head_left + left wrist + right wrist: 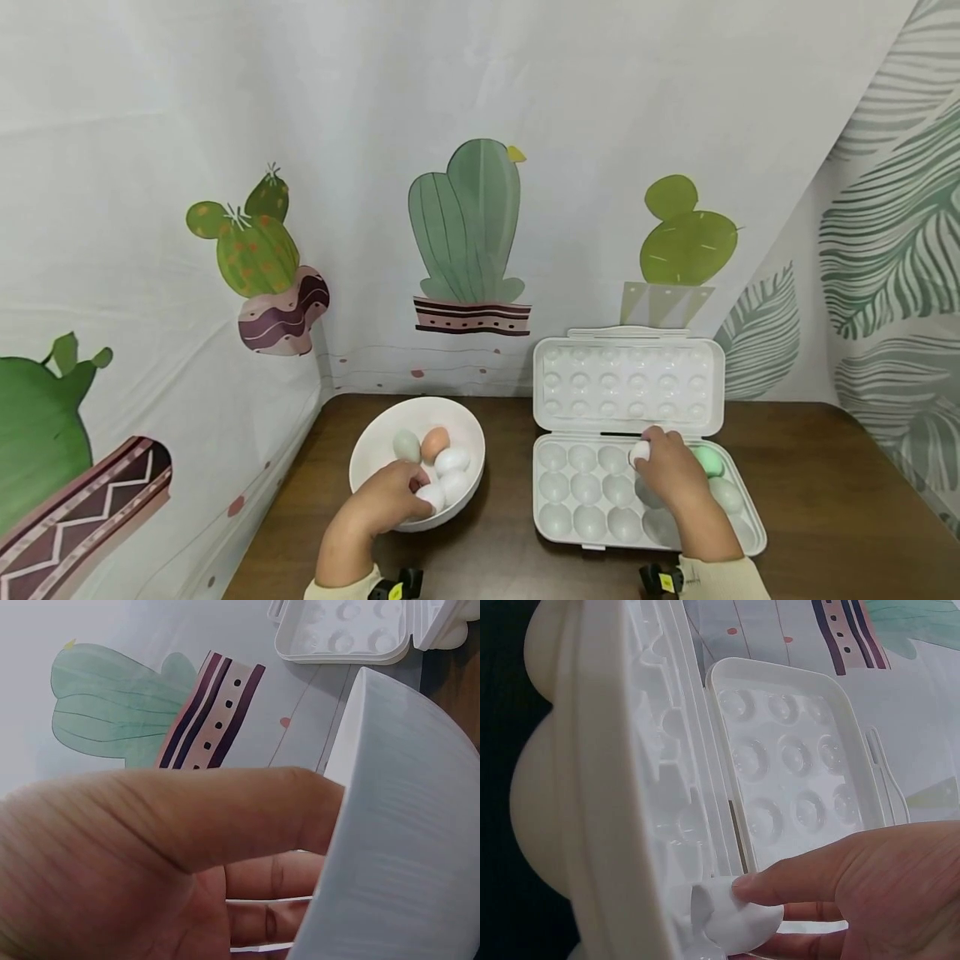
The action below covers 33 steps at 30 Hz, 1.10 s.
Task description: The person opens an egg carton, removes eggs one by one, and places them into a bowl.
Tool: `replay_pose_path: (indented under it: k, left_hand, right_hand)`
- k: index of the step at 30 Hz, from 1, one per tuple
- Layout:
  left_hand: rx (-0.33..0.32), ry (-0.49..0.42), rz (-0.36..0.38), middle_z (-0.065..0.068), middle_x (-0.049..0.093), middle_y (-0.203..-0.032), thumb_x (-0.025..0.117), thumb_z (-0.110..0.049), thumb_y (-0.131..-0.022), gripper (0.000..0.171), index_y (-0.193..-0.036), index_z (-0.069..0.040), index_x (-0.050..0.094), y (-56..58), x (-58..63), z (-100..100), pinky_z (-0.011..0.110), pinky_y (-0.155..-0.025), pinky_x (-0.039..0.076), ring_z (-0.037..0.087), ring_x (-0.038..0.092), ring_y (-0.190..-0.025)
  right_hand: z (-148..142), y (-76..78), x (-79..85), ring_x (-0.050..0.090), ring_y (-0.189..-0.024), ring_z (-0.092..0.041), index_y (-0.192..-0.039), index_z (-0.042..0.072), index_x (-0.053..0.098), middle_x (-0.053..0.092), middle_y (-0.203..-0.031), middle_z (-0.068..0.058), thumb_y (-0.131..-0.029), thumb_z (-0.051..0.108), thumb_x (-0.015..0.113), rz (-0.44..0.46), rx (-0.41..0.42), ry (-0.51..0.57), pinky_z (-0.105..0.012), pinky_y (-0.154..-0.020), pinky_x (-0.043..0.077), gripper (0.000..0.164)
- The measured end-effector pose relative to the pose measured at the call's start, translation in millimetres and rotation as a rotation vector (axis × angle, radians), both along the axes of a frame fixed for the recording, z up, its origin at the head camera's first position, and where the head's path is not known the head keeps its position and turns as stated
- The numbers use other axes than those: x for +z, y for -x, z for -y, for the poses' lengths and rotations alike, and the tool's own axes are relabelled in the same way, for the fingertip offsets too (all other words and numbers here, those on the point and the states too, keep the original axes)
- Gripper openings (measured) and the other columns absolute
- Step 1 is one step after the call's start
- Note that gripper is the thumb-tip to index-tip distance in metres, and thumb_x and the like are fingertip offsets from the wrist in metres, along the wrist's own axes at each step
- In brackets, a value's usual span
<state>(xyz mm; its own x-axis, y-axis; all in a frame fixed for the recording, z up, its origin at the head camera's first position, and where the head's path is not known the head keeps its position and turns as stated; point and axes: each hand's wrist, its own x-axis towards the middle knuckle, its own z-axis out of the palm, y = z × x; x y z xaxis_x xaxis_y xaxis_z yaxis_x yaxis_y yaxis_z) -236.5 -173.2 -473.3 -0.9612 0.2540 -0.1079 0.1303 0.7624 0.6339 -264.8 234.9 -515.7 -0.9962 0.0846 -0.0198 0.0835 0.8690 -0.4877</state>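
My left hand [393, 496] reaches into a white bowl [363, 446], its thumb and fingers around a white egg [431, 497] near the front rim. Beside it in the bowl lie two more white eggs, an orange-brown egg [435, 444] and a pale green egg [407, 446]. In the left wrist view the bowl wall hides the fingertips. My right hand [670, 469] pinches another white egg [742, 919] at the back row of an open white egg carton [592, 546]. At the carton's right end sit a bright green egg [707, 461] and a paler one [726, 495].
The carton's dimpled lid [630, 383] stands raised against the cactus-print cloth [360, 250] behind. Bowl and carton share a brown wooden table [510, 500], with bare wood between them. Rows of hollow cups fill the carton's left part.
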Motion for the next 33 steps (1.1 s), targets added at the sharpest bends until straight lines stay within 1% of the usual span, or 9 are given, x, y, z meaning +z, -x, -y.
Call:
replay_pose_path:
  k: [7, 15, 23, 29, 33]
  left_hand:
    - [-0.03, -0.011, -0.014, -0.003, 0.047, -0.067, 0.074, -0.006, -0.065, 0.016, -0.078, -0.006, 0.065, 1.8, -0.7, -1.0, 0.025, -0.061, 0.036, 0.013, 0.044, -0.069]
    - [-0.036, -0.015, 0.001, -0.005, 0.04, -0.063, 0.073, -0.006, -0.064, 0.011, -0.072, -0.007, 0.065, 1.5, -4.6, -1.9, 0.023, -0.056, 0.032, 0.01, 0.04, -0.063]
    - [-0.033, 0.001, -0.034, -0.005, 0.044, -0.062, 0.074, -0.006, -0.064, 0.011, -0.073, -0.007, 0.068, 1.9, -5.9, -6.3, 0.023, -0.056, 0.034, 0.01, 0.041, -0.062]
    - [-0.011, 0.01, -0.039, -0.002, 0.049, -0.068, 0.075, -0.005, -0.064, 0.013, -0.077, -0.005, 0.07, 4.3, -10.5, -9.0, 0.025, -0.06, 0.036, 0.014, 0.043, -0.068]
    - [-0.012, 0.051, -0.062, -0.002, 0.047, -0.068, 0.075, -0.005, -0.063, 0.013, -0.075, -0.007, 0.07, 6.5, -13.9, -10.9, 0.024, -0.061, 0.035, 0.013, 0.041, -0.07]
  right_hand:
    - [0.9, 0.7, 2.7, 0.064, -0.095, -0.042, -0.126, -0.011, 0.054, 0.057, -0.111, -0.032, -0.09, 0.013, 0.066, 0.002, -0.002, -0.001, -0.056, -0.082, 0.053, 0.045]
    - [1.7, 0.5, 3.8, 0.064, -0.096, -0.043, -0.125, -0.01, 0.055, 0.058, -0.111, -0.031, -0.09, 0.013, 0.066, 0.005, 0.008, -0.001, -0.057, -0.082, 0.053, 0.044]
    - [1.5, 0.2, 3.1, 0.064, -0.098, -0.044, -0.127, -0.01, 0.053, 0.057, -0.114, -0.033, -0.09, 0.013, 0.065, 0.005, -0.001, 0.011, -0.058, -0.085, 0.052, 0.046]
    - [1.3, 0.1, 2.7, 0.064, -0.099, -0.045, -0.128, -0.01, 0.053, 0.057, -0.115, -0.033, -0.09, 0.014, 0.064, 0.018, -0.007, 0.008, -0.059, -0.086, 0.052, 0.046]
    - [0.9, -0.5, 3.5, 0.064, -0.099, -0.045, -0.128, -0.01, 0.053, 0.056, -0.115, -0.033, -0.09, 0.013, 0.065, 0.019, -0.007, 0.008, -0.058, -0.086, 0.052, 0.046]
